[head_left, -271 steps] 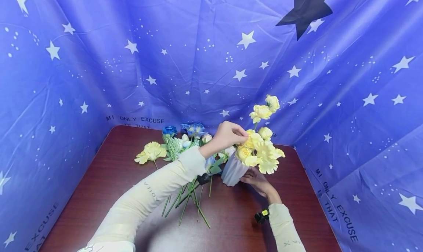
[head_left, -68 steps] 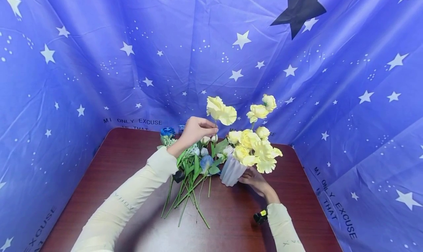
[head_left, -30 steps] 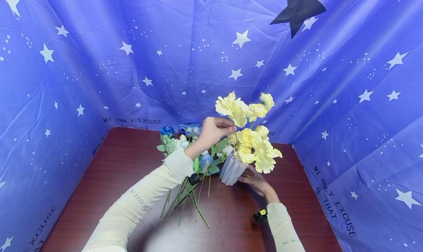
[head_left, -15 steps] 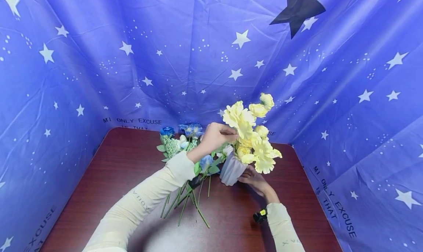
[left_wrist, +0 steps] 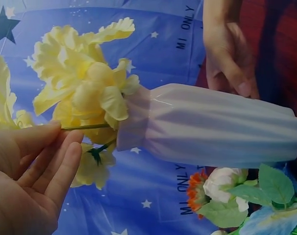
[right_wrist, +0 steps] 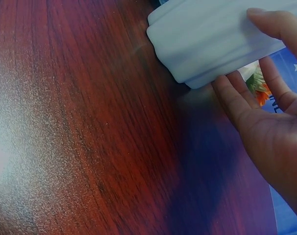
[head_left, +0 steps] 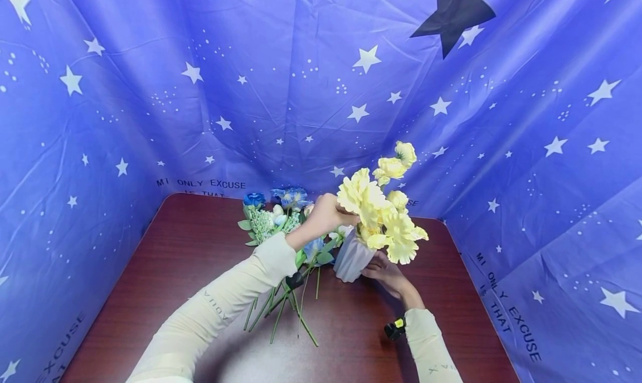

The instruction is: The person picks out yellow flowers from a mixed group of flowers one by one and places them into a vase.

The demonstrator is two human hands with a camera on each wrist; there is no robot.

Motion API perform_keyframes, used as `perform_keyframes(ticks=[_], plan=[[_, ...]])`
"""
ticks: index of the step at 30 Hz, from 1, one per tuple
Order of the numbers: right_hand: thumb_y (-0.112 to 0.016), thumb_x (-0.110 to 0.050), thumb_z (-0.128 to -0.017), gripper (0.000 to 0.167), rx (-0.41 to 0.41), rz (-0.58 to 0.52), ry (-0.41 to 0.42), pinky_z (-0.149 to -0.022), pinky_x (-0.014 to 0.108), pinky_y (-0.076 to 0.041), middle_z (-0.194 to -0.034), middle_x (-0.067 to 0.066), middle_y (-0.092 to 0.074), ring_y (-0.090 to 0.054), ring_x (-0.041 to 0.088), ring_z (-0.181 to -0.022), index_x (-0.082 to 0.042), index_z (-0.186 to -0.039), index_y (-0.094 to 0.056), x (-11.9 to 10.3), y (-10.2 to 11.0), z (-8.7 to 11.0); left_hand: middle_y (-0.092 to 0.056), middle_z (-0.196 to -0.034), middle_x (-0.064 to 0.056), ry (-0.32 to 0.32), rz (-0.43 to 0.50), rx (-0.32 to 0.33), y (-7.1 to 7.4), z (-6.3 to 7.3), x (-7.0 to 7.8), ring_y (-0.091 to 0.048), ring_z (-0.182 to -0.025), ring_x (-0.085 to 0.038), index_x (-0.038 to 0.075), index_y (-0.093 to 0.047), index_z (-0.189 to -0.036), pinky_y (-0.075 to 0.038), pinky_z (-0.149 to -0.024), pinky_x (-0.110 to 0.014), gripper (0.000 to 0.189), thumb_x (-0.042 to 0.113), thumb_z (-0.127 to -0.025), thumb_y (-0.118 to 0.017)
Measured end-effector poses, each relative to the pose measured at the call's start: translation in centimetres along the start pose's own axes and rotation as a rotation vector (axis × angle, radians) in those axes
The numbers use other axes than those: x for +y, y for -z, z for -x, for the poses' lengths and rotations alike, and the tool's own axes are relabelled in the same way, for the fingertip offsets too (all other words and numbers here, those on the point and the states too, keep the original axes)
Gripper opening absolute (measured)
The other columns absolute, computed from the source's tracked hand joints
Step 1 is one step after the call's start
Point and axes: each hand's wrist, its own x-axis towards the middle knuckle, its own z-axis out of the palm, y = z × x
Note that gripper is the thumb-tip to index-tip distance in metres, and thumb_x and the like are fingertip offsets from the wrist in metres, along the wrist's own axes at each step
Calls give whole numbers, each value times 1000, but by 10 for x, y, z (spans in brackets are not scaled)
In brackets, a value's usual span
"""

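My left hand pinches the thin green stem of a ruffled yellow flower between thumb and fingertips. That stem runs into the mouth of a pale, fluted vase; its lower end is hidden inside. Several other yellow blooms stand in the vase and lean right. On the vase's right side, low down, my right hand steadies it. In the right wrist view the thumb lies along the white vase wall, and the fingers touch its underside edge.
Left of the vase lies a pile of artificial flowers, with a blue rose, blue blooms and bare green stems pointing forward. An orange flower shows there too. A starry blue cloth surrounds the dark red tabletop.
The yellow flower, picked up from the table's left, has been carried right over the vase and lowered, its stem sliding into the mouth. My right hand has stayed on the vase.
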Motion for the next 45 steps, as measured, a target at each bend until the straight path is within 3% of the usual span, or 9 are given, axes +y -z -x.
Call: perform_keyframes(ticks=[5, 9, 12, 20, 27, 33, 37, 40, 45], plan=[[-60, 15, -92, 46, 13, 9, -10, -95, 25, -57, -119, 0, -61, -66, 11, -109, -13, -124, -44, 0, -1, 0, -48, -42, 6, -39, -2, -7, -3, 0, -5, -34, -39, -6, 4, -76, -71, -31, -40, -19, 22, 18, -84, -84], [-61, 14, -92, 46, 13, 11, -13, -95, 25, -57, -119, 0, -61, -66, 11, -109, -12, -124, -43, -1, -1, 0, -32, -39, 10, -46, -36, -11, -6, 1, -8, -29, -37, -4, 14, -53, -50, -26, -37, -18, 47, 20, -83, -85], [-61, 14, -92, 46, 10, 12, -9, -95, 25, -57, -119, 0, -61, -66, 11, -109, -12, -125, -43, -1, -1, 1, -30, -41, 11, -51, -69, -8, -8, 1, -10, -29, -37, -4, 19, -41, -49, -27, -37, -18, 56, 20, -82, -86], [-60, 14, -92, 45, 16, 12, -13, -95, 25, -57, -119, 0, -61, -66, 11, -110, -13, -123, -44, -1, -1, 0, -35, -42, 10, -51, -46, -4, -10, 0, -10, -32, -40, -4, 15, -51, -54, -29, -40, -18, 44, 17, -81, -85], [-60, 14, -93, 44, 8, 9, -5, -94, 25, -57, -120, 0, -62, -66, 11, -110, -13, -123, -44, -1, 0, 1, -53, -44, 4, -42, -44, 16, -13, 1, -12, -36, -40, -4, 3, -79, -76, -33, -41, -17, 19, 19, -83, -84], [-60, 13, -93, 45, -6, 14, -5, -95, 25, -56, -121, -1, -62, -66, 11, -111, -16, -124, -44, -1, 1, 1, -65, -55, -10, -77, -38, 49, -14, 3, -11, -41, -44, -4, 7, -67, -60, -39, -46, -16, 31, 18, -82, -85], [-60, 13, -93, 45, -14, 13, 4, -95, 25, -56, -121, -2, -62, -66, 11, -111, -15, -125, -45, -2, 0, 1, -47, -46, 1, -112, -30, 74, -15, 3, -10, -36, -44, -5, 15, -45, -49, -38, -49, -16, 53, 19, -83, -85], [-60, 13, -93, 45, -13, 10, 5, -96, 25, -56, -120, -2, -62, -66, 11, -111, -15, -125, -44, -2, 0, 1, -43, -45, 6, -115, -29, 82, -15, 3, -9, -35, -44, -5, 15, -44, -48, -37, -49, -16, 55, 19, -85, -84], [-60, 13, -93, 46, -9, 12, 1, -95, 24, -56, -120, -2, -62, -66, 11, -110, -14, -125, -44, -2, 0, 2, -69, -58, -4, -107, -41, 84, -17, 3, -9, -41, -47, -3, 4, -73, -63, -37, -48, -15, 26, 15, -83, -85]])
